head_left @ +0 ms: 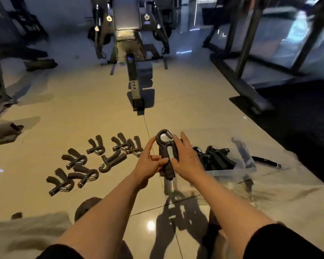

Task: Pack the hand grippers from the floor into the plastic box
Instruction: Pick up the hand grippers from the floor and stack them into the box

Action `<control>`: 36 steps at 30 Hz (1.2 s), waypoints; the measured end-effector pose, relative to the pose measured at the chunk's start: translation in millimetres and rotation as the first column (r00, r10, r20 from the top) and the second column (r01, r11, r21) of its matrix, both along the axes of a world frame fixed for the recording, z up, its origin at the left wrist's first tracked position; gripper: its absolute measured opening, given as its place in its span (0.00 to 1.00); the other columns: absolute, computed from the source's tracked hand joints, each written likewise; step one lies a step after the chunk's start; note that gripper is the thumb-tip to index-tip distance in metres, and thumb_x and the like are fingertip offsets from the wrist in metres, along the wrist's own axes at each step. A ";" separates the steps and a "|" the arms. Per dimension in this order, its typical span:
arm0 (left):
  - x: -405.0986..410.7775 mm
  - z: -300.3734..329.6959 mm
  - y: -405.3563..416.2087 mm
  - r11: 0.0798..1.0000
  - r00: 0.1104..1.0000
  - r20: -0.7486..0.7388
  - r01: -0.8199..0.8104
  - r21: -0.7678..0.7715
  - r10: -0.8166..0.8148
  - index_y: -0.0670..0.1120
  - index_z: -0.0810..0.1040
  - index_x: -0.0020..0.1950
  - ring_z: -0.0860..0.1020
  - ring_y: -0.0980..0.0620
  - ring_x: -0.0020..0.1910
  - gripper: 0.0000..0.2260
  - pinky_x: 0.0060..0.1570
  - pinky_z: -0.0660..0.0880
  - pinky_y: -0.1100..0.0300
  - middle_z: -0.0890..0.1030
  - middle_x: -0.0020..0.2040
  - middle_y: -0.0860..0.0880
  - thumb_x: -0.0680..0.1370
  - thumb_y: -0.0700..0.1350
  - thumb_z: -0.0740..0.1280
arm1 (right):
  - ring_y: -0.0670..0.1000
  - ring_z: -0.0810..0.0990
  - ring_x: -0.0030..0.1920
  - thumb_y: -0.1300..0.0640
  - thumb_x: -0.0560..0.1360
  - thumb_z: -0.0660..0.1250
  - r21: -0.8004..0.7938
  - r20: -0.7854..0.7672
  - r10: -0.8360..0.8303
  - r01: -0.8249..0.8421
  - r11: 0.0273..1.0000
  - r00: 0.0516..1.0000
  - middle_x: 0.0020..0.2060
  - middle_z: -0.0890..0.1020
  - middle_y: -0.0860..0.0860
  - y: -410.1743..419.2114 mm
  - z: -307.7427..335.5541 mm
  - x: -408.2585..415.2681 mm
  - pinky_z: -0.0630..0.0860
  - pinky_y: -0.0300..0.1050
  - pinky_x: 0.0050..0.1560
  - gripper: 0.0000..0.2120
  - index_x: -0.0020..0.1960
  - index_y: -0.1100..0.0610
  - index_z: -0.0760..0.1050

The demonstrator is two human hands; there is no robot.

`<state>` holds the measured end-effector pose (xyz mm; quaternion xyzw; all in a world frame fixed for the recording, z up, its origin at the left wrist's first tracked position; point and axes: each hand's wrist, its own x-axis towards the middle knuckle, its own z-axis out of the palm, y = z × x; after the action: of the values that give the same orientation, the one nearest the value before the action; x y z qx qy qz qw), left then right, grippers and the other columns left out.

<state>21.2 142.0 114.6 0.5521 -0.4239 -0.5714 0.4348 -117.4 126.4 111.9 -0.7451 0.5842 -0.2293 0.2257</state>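
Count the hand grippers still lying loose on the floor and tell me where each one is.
9, all left of the plastic box: three in the far row, two mid, two lower, two nearest. Overlaps may hide more.

black hand gripper upright in both hands, eight more grippers on floor, several inside clear plastic box

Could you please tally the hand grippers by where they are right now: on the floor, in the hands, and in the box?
Hand grippers on the floor: 9
Hand gripper held in both hands, left hand and right hand: 1
Hand grippers in the plastic box: a dark pile, several, count unclear
Total countable: 10
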 end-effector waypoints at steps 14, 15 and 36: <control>-97.8 -58.9 -99.3 0.982 0.993 -0.050 0.112 0.155 -0.105 0.54 0.63 0.73 0.82 0.44 0.42 0.33 0.37 0.82 0.55 0.82 0.49 0.33 0.74 0.28 0.66 | 0.55 0.70 0.67 0.57 0.72 0.69 0.071 -0.047 -0.195 0.198 0.978 0.980 0.73 0.59 0.50 -65.3 -53.5 -103.6 0.71 0.51 0.65 0.30 0.72 0.54 0.64; -104.4 -62.9 -108.4 0.981 0.994 -0.045 0.107 0.162 -0.101 0.54 0.64 0.72 0.81 0.43 0.42 0.33 0.40 0.81 0.52 0.82 0.49 0.33 0.73 0.28 0.66 | 0.55 0.70 0.67 0.57 0.72 0.69 0.066 -0.042 -0.218 0.220 0.973 0.975 0.73 0.59 0.51 -71.1 -55.7 -108.0 0.71 0.52 0.66 0.29 0.72 0.54 0.64; -203.7 -150.6 -163.4 0.947 0.922 0.304 0.154 0.283 -0.241 0.50 0.63 0.76 0.79 0.44 0.56 0.38 0.60 0.75 0.49 0.80 0.58 0.42 0.69 0.36 0.74 | 0.58 0.66 0.68 0.51 0.77 0.62 0.030 -0.439 -0.416 0.476 0.879 0.796 0.77 0.54 0.53 -80.7 -102.8 -196.1 0.60 0.55 0.72 0.25 0.73 0.50 0.64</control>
<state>-182.5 -21.4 -36.0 0.6459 -0.4690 -0.5599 0.2219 -313.5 45.7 9.1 -0.5998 0.7926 -0.0691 0.0856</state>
